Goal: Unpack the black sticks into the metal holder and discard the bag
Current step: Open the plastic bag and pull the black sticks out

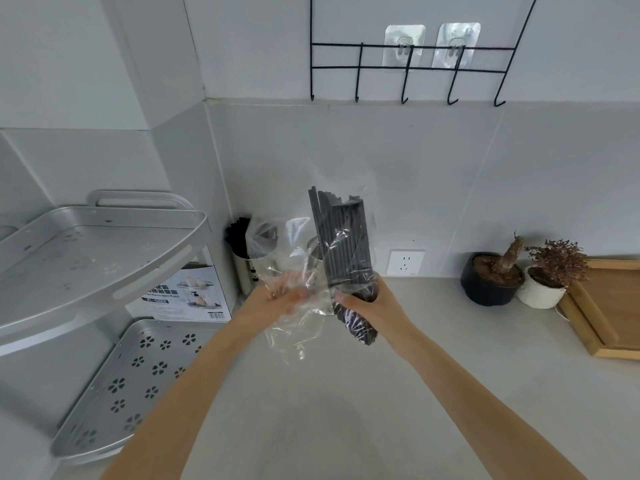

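A bundle of black sticks point(343, 247) stands nearly upright inside a clear plastic bag point(298, 258), held above the counter. My right hand point(369, 303) grips the bundle near its lower end through the bag. My left hand point(277, 297) pinches the loose plastic to the left of the sticks. Behind the bag, in the corner by the wall, stands the metal holder point(247, 271), with several black sticks point(237, 235) poking out of it. The bag partly hides the holder.
A two-tier silver corner rack point(104, 244) stands at the left, with a printed box point(187, 296) behind it. Two small potted plants point(491, 278) and a wooden tray point(602, 306) sit at the right. A wall socket point(405, 263) and a black hook rail point(408, 71) are on the wall.
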Available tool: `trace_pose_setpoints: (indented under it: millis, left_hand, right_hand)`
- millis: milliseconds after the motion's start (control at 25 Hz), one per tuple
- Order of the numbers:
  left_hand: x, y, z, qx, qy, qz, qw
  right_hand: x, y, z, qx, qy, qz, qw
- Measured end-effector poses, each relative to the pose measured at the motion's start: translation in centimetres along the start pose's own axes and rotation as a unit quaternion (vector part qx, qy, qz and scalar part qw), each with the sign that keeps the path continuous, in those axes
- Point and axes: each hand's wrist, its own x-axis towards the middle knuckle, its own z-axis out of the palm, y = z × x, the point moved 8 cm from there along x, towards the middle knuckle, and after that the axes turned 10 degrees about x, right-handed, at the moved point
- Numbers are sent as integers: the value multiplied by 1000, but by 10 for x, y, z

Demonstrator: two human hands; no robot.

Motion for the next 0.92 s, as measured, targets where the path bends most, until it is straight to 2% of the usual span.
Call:
trace_pose_setpoints:
  millis: [160,360,480,560,640,760,840,920]
  left_hand:
    - [1,13,-16,-6,50,52,997]
    - [11,31,-23,14,104,90,990]
    - [19,32,-30,92,126,73,985]
    - [25,38,-31,157,125,94,975]
    - [32,45,-33,223,126,127,958]
    - [39,52,-41,313,135,130,931]
    - [42,56,-42,340,130,142,921]
    - [47,52,-41,324,108,145,929]
  right_hand:
    - [0,7,10,97,-77,28,992]
    - [3,19,12,148,-67,39,986]
    - [2,33,11,131,-65,56,988]
    - [0,35,14,141,-65,49,987]
    - [2,34,16,160,-63,36,984]
    - [6,32,18,184,-60,23,981]
    - [11,33,16,224,-59,18,973]
    - [15,33,17,280,-61,21,958]
